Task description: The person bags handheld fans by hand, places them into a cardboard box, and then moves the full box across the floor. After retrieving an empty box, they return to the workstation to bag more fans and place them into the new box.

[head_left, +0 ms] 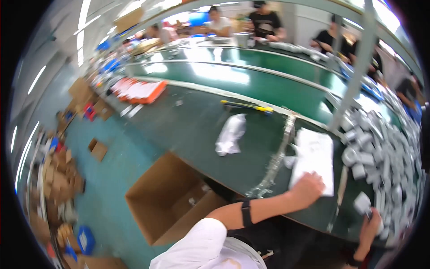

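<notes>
My left hand [307,191] rests on the lower part of a stack of white plastic bags or sheets [315,150] on the dark green table. Its fingers are smeared by motion, so whether they pinch a sheet is not clear. At the lower right, my right hand [369,226] grips a light grey, block-shaped part [362,202] with a dark bit near the fingers. Beside that hand lies a large heap of similar grey parts [380,157]. A crumpled white plastic bag [232,134] sits left of the stack.
A yellow and black tool [247,106] lies near the belt's rail. Crinkled clear tape [278,161] runs along the table. An open cardboard box [165,197] stands at the table's near edge. An orange-and-white pile [139,91] sits far left. A metal post [357,74] rises at right; several people work beyond the green belt [215,71].
</notes>
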A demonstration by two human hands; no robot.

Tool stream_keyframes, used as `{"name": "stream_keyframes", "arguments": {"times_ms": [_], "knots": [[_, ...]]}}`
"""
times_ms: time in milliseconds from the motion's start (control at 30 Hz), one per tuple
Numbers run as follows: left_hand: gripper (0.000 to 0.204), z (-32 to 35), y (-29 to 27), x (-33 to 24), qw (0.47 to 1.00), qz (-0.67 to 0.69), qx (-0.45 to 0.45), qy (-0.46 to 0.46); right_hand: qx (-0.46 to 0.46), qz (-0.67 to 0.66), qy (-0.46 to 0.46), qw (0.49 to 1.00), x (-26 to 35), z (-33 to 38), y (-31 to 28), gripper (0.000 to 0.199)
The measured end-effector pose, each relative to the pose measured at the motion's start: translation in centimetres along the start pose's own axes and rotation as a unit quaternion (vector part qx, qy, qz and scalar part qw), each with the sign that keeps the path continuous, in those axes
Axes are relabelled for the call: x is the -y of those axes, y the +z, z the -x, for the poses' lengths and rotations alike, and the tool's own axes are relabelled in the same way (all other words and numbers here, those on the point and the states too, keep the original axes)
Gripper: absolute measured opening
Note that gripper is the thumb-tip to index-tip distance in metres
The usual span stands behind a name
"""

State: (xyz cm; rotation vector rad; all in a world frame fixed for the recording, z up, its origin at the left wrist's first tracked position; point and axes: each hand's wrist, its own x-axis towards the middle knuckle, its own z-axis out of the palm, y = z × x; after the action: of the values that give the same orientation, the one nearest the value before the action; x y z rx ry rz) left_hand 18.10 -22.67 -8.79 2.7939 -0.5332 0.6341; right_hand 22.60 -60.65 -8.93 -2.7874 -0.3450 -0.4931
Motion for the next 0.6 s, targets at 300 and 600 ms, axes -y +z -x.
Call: {"name": "stream_keyframes", "arguments": {"times_ms": [300, 600], "knots": [[0.009, -0.5, 1.0, 2.3, 0.997, 0.057, 0.007, -0.045, -0.087, -0.659, 0.196, 0.721, 10.1, 4.8, 6.9, 0.025], [0.010, -1.1, -0.1, 1.9, 0.955, 0.272, -0.031, -0.117, -0.035, -0.747, 0.202, 0.632, 15.5, 5.3, 5.8, 0.035]]}}
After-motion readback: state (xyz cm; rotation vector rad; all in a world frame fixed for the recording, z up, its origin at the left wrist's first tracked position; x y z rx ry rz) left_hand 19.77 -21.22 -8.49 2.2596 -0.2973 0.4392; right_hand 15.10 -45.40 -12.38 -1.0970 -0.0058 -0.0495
